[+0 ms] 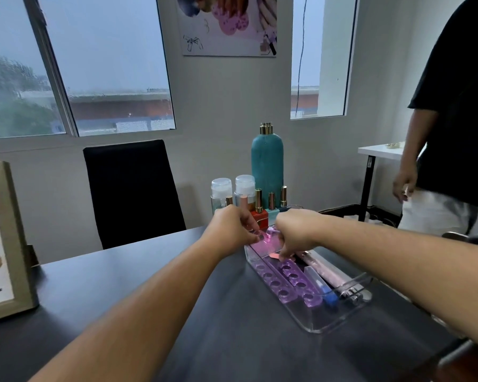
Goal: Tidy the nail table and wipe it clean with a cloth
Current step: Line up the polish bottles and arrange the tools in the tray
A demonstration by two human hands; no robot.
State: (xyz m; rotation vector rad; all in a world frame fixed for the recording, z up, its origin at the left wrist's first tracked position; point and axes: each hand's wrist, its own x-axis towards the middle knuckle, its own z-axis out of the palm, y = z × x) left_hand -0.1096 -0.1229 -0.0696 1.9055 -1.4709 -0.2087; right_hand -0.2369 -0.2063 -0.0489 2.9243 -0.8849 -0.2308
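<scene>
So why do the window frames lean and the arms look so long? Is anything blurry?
Head view: the wide-angle lens tilts the window frame and stretches both arms toward the left hand and the right hand, which pinches a thin rose-gold tool; flat grey daylight, no hard shadows; the bystander's hand is motion-blurred; the clear tray catches soft glints.

- A dark table (232, 340) fills the lower half of the frame.
- A clear tray (342, 318) lies on it right of centre, set slantwise.
- A framed nail-sample display (9, 244) stands upright at the left edge.
- A tall teal bottle (267, 161) stands at the far edge, centre.
- Two white-capped clear bottles (221, 188) stand just left of it.
- Small gold-capped polish bottles (259, 205) are grouped in front of it.
</scene>
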